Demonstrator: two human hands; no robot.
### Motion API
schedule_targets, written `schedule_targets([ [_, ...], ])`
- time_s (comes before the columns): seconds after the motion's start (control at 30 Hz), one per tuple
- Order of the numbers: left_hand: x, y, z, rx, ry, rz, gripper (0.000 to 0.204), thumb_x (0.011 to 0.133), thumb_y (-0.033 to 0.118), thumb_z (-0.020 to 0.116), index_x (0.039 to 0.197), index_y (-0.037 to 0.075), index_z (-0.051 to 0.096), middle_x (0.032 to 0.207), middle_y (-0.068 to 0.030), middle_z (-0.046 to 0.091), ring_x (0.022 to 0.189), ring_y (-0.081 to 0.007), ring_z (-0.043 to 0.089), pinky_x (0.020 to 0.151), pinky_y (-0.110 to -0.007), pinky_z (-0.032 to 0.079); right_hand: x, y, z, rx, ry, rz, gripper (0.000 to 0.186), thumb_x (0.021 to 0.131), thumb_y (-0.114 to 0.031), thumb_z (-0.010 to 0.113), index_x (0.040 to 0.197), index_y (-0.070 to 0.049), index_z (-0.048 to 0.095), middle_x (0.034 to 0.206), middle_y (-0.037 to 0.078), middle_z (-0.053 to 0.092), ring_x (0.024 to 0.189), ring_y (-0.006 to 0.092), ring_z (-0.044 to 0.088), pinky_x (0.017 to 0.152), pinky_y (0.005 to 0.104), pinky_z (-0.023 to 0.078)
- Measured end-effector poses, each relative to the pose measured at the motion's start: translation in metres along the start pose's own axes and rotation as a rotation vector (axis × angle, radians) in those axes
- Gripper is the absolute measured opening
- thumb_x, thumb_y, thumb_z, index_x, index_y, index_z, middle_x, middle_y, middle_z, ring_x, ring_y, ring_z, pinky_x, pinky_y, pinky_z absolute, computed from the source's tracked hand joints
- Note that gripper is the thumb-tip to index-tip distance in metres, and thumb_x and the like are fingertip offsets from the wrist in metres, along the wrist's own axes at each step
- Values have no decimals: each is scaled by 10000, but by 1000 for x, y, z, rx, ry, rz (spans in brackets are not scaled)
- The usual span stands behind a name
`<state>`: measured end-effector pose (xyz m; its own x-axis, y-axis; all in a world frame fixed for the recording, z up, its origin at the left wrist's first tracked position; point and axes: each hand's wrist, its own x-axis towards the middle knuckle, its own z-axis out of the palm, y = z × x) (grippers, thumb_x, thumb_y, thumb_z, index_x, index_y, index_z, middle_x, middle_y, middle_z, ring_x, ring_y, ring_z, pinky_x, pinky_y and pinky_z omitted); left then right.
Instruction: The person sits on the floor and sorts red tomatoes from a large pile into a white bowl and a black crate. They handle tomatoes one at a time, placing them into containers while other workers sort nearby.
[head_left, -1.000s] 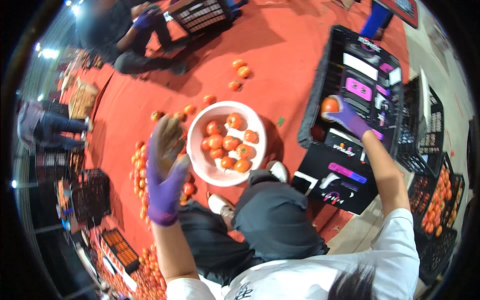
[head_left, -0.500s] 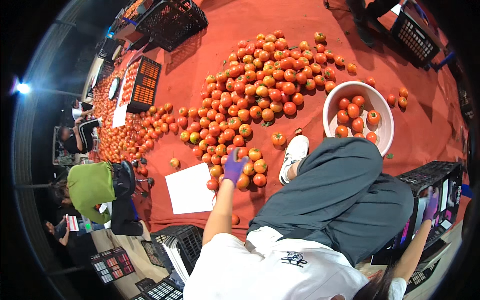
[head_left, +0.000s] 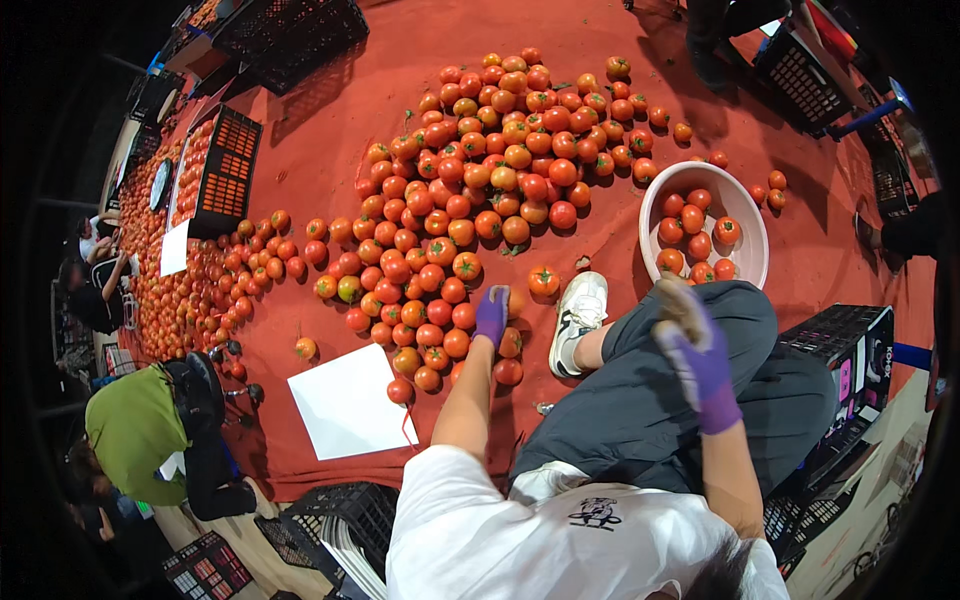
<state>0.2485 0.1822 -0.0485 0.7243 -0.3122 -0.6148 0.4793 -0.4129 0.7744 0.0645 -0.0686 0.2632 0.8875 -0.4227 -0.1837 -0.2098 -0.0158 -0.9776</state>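
Tomatoes (head_left: 458,207) lie heaped toward eleven o'clock of the left hand (head_left: 491,316), curled against a blurred tomato (head_left: 516,302), grip unclear; light cupping should spare its skin. Half-open, seemingly empty right hand (head_left: 700,360): three o'clock. Basin (head_left: 750,252): two o'clock.

the left hand (head_left: 492,316) is gloved in purple, the right hand (head_left: 700,362) in purple with brownish-grey fingers; the tomatoes (head_left: 534,187) run from red to orange, one tinged green; the basin (head_left: 655,216) is pale pink, the floor covering (head_left: 430,32) red, the sheet (head_left: 350,402) white; the trousers (head_left: 640,425) are dark grey, the shirt (head_left: 480,540) white with a black print (head_left: 596,513), the shoe (head_left: 577,318) white with dark stripes, a co-worker's top (head_left: 130,425) green
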Motion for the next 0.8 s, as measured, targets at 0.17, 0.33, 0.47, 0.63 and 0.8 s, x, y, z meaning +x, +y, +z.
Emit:
schedule_targets([
  [0.17,-86,129,49,-755,-690,134,696,966,620,334,1360,56,441,1277,-141,558,1120,-247,578,986,-372,450,34,29,41,-96,-165,66,955,685,-272,839,1461,-64,323,1478,173,329,1350,282,384,1073,363,365],
  [0.33,14,65,71,525,37,508,650,828,327,677,1388,99,436,1403,-188,451,1276,-330,460,1054,-432,383,38,3,33,-142,-48,51,736,669,-164,833,1296,-56,461,1243,111,523,1131,214,546,978,330,435],
  [0.47,47,30,106,876,-43,383,706,707,272,758,1353,193,483,1377,-197,456,1257,-377,456,1034,-463,399,17,-19,8,-7,120,96,782,632,-168,843,1301,-69,453,1196,118,554,1088,226,574,942,327,469],
  [0.63,33,45,108,-727,-164,-62,481,837,419,691,1201,138,549,1164,-148,601,922,-295,642,765,-372,542,-47,-56,-89,458,336,-23,827,748,-475,768,1360,-52,408,1223,161,561,1041,231,604,889,309,495],
  [0.8,-63,170,121,-983,-691,-192,744,901,678,385,1192,13,547,1076,-178,643,792,-243,634,617,-281,508,-163,-4,-247,595,706,-220,630,912,-351,638,1396,-27,397,1296,155,544,1156,245,570,946,329,472],
])
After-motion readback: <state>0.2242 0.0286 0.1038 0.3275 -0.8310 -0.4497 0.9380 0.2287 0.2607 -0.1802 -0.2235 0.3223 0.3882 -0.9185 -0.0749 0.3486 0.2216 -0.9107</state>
